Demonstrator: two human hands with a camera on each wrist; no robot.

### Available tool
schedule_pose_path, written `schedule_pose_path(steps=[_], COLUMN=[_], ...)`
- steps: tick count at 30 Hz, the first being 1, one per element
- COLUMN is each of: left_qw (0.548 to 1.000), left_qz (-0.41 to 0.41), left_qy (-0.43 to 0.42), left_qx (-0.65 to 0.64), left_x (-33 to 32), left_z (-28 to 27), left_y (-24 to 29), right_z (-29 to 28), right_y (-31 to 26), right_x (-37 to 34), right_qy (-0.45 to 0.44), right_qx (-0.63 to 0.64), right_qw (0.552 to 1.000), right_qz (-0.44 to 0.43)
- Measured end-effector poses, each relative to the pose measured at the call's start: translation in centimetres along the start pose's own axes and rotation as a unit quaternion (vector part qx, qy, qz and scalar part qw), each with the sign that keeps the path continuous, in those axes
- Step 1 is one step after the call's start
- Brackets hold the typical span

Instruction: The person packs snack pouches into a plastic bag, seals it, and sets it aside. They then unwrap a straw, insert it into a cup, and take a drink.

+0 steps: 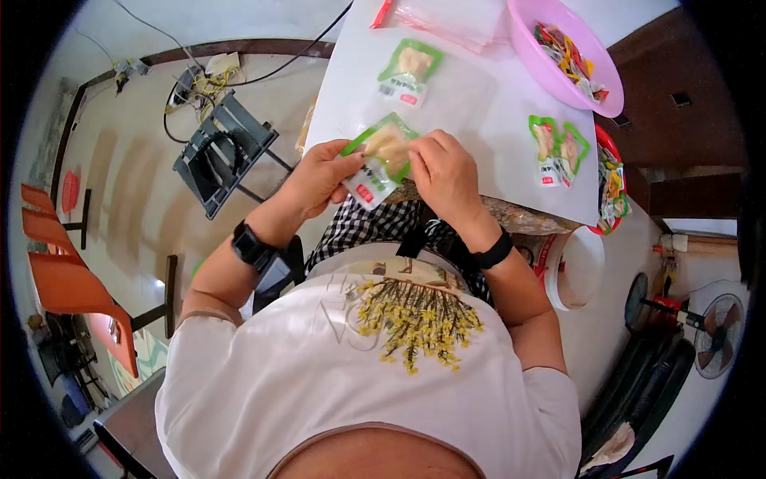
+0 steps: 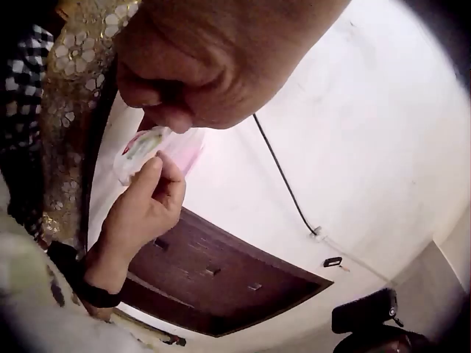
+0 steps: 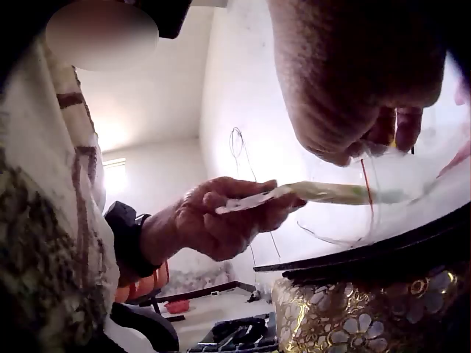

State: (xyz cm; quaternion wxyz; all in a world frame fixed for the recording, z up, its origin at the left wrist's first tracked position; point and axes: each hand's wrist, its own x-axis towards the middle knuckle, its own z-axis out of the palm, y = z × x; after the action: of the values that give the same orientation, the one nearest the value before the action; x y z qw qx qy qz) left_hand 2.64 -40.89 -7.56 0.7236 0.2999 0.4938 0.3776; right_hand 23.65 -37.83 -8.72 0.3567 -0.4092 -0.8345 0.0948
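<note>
My left hand (image 1: 323, 176) pinches a green-edged food packet (image 1: 387, 152) by its near-left side, above the table's front edge. Pale pieces show through the packet's window; a white label with a red mark faces up. Close at the packet's right side, my right hand (image 1: 448, 177) has thumb and fingertips together. In the right wrist view those fingertips pinch thin clear plastic with a red line, a clear bag (image 3: 370, 176), and the packet (image 3: 335, 193) is seen edge-on. A similar packet (image 1: 409, 72) lies on the table just beyond.
On the white table (image 1: 343, 104), two more packets (image 1: 558, 152) lie at right. A pink basin (image 1: 523, 48) with colourful sachets stands behind them, near a stack of clear bags (image 1: 459, 20). A red basin (image 1: 608, 144) with packets and a white bucket (image 1: 581, 267) are beyond the right edge.
</note>
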Motion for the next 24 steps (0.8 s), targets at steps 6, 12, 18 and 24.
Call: schedule_pose_path(steps=[6,12,18,24], left_qw=[0.999,0.995,0.992,0.988], left_qz=[0.003,-0.001,0.026,-0.010], left_qy=[-0.055,-0.078,-0.051,-0.053], left_qx=[-0.002,-0.059,-0.113,-0.146], left_x=[4.9,7.9,7.0,8.7], left_z=[3.0,3.5,4.8,8.1], left_y=[0.1,-0.3,-0.6,-0.4], right_z=[-0.1,-1.1,-2.1,-2.4], right_y=[0.6,1.7,3.0,2.7], right_x=[-0.2,-0.7,-1.9,-2.4], right_qy=[0.016,0.024,0.024,0.046], right_qx=[0.007,-0.020,-0.063,-0.019], right_qw=[1.000,0.999,0.998,0.998], right_qz=[-0.020,-0.008,0.005,0.028])
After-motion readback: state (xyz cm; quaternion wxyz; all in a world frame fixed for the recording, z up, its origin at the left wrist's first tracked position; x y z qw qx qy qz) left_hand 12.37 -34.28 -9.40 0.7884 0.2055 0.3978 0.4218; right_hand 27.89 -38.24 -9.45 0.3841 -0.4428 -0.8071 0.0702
